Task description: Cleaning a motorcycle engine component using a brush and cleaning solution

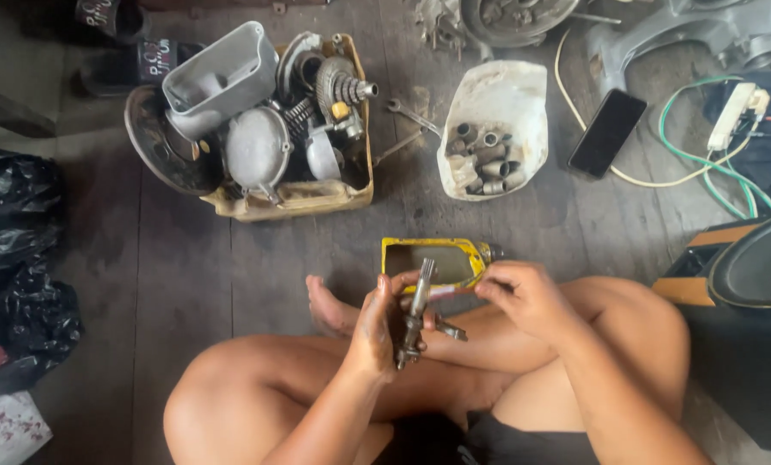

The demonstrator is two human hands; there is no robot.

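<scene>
A slim metal shaft [415, 314] with small parts fixed along it was held upright in the left hand [372, 327], the fingers [391, 288] being curled shut around its middle above the crossed bare legs. The right hand [527, 297] was kept just beside it, its fingertips pinched together near the top of the shaft; whether anything was gripped between them could not be told. A yellow cut-open can [433, 258] was seen lying on the wooden floor [187, 267] just beyond the hands. Farther off, a worn yellow box [316, 198] filled with grey engine parts was placed on the left, and a white plastic tub [506, 95] holding metal sockets was set to its right, with a wrench [411, 116] lying between them. A black phone [607, 132] was laid near a cream cable, and black plastic bags [15, 250] were bunched at the far left edge.
</scene>
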